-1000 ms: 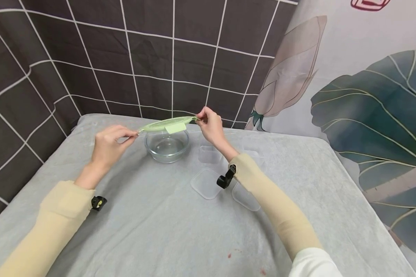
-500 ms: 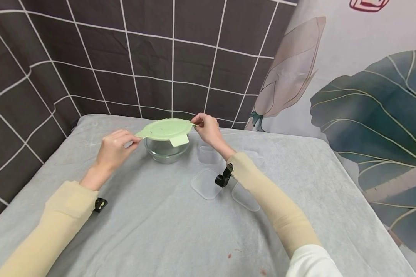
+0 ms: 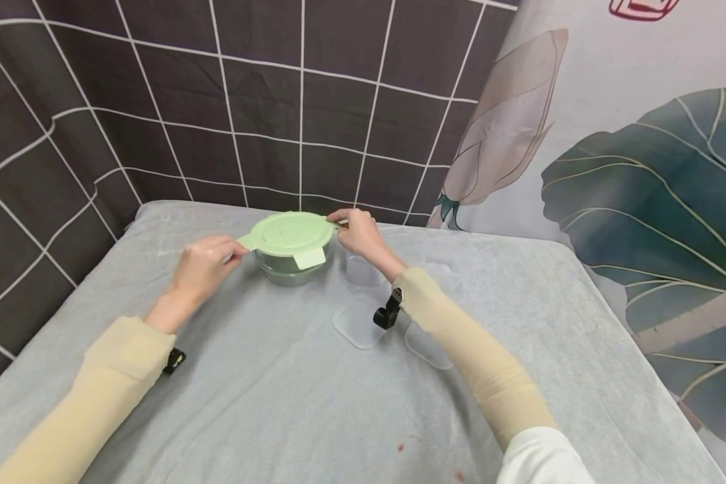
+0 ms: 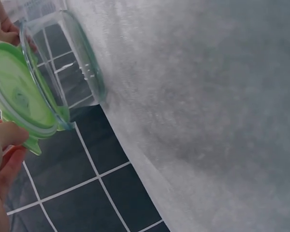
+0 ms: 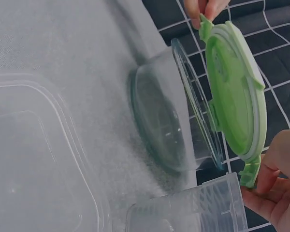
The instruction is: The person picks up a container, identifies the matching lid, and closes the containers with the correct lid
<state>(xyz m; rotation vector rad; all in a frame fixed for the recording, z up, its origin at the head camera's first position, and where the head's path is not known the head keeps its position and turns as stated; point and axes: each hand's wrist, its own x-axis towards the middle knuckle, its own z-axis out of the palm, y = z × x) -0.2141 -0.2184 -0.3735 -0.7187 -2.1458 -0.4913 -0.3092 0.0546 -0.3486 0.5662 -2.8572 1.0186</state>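
A round green lid (image 3: 292, 233) with fold-out side tabs hangs close over a round clear glass bowl (image 3: 288, 270). My left hand (image 3: 208, 263) pinches the lid's left tab between thumb and fingers. On the opposite side, my right hand (image 3: 361, 234) pinches the right tab. Both wrist views show a gap between the lid (image 5: 234, 92) and the rim of the bowl (image 5: 157, 116), with the lid slightly tilted. One free tab points down at the front of the lid in the head view.
Right of the bowl stand clear plastic containers (image 3: 363, 270), partly behind my right arm. Two clear flat lids lie before them, one a rounded square lid (image 3: 359, 323). A grey cloth covers the table (image 3: 266, 396); a dark tiled-pattern curtain (image 3: 260, 101) hangs behind.
The lid has come down toward the bowl and tipped from nearly edge-on to showing its top. Both hands lowered with it, the left one shifting slightly right.
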